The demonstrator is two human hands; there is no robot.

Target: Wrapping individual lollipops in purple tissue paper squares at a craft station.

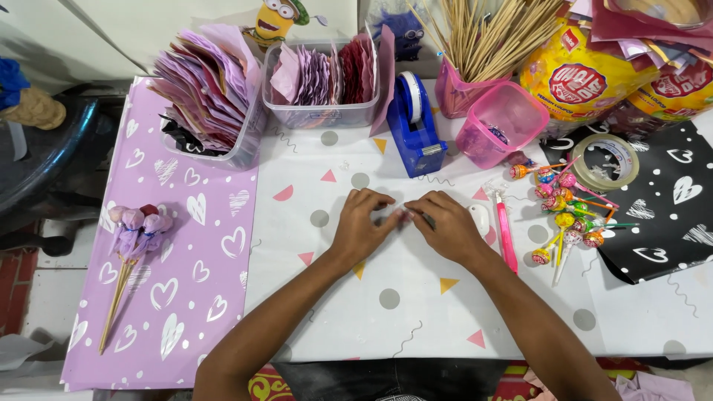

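Both hands, left hand (362, 223) & right hand (448, 225), pinch-grip one small item (405, 215) (approx. wrapped, unclear) between fingertips at surface (386, 297) centre, equidistant, axis left-right.

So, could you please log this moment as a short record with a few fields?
Left hand: left hand pinching a small item, too hidden to identify
Right hand: right hand touching the same item, fingertips meeting the left
Surface: white patterned wrapping paper
Right of hands: pink cutter, loose lollipops, tape roll
Behind hands: blue tape dispenser, wooden skewers
Left side: wrapped lollipop bunch on lilac heart paper
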